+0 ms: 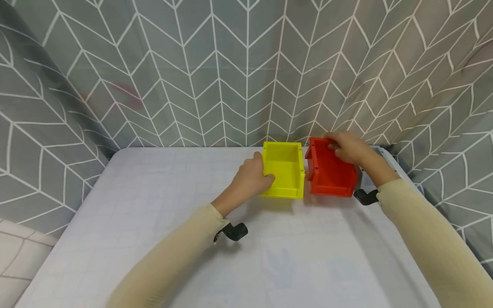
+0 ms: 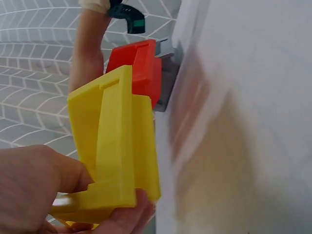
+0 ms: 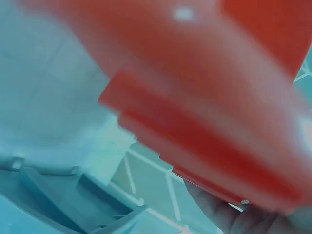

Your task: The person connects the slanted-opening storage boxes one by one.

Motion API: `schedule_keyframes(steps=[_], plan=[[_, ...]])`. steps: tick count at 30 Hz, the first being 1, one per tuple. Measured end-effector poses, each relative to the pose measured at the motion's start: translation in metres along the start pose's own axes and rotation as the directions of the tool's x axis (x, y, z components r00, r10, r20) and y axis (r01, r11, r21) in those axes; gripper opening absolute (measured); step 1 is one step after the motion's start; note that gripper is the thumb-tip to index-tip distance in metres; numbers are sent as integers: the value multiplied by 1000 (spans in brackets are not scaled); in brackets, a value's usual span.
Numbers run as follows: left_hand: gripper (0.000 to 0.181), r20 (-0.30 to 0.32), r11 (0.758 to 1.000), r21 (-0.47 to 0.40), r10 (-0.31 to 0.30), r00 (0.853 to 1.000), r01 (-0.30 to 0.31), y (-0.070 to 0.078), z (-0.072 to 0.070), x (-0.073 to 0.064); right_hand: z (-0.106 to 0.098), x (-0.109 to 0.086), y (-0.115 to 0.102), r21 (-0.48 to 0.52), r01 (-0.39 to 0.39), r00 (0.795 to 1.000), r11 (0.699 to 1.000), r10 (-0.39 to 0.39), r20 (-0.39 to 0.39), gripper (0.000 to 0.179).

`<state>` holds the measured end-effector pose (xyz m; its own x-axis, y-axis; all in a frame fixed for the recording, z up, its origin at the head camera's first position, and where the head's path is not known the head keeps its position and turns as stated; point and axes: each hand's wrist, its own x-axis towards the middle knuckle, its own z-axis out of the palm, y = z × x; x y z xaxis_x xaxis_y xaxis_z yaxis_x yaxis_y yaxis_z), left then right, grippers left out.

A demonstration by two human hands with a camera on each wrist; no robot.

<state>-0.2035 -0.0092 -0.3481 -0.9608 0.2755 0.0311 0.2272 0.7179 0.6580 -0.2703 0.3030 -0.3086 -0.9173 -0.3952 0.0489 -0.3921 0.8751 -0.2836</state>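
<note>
My left hand (image 1: 251, 176) grips the left wall of a yellow plastic storage bin (image 1: 284, 169), thumb over the rim. The left wrist view shows this yellow bin (image 2: 114, 146) held off the table, its shadow beneath. With my right hand (image 1: 349, 147) I pinch the back right rim of a red bin (image 1: 332, 177), just right of the yellow one and slightly tilted. Close up in the right wrist view, the red bin (image 3: 195, 131) is blurred and hides most of my fingers. A grey bin (image 1: 366, 182) sits beyond it, partly covered by my right arm.
A white cloth-covered table (image 1: 173, 179) lies under both arms. Grey curtain (image 1: 231, 77) with white chevron lines hangs along the back and sides. Black wrist mounts (image 1: 236, 232) stick out below the cuffs. White tiles (image 1: 17, 252) show at lower left.
</note>
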Motion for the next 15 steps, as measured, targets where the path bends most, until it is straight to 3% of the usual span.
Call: schedule_keyframes(steps=[8, 15], plan=[[43, -20, 1000, 8, -14, 1000, 14, -8, -29, -15, -10, -10, -23, -17, 49, 999, 999, -49, -1, 26], [43, -33, 1000, 11, -13, 999, 14, -16, -42, -27, -13, -16, -38, -9, 57, 998, 998, -57, -13, 28]])
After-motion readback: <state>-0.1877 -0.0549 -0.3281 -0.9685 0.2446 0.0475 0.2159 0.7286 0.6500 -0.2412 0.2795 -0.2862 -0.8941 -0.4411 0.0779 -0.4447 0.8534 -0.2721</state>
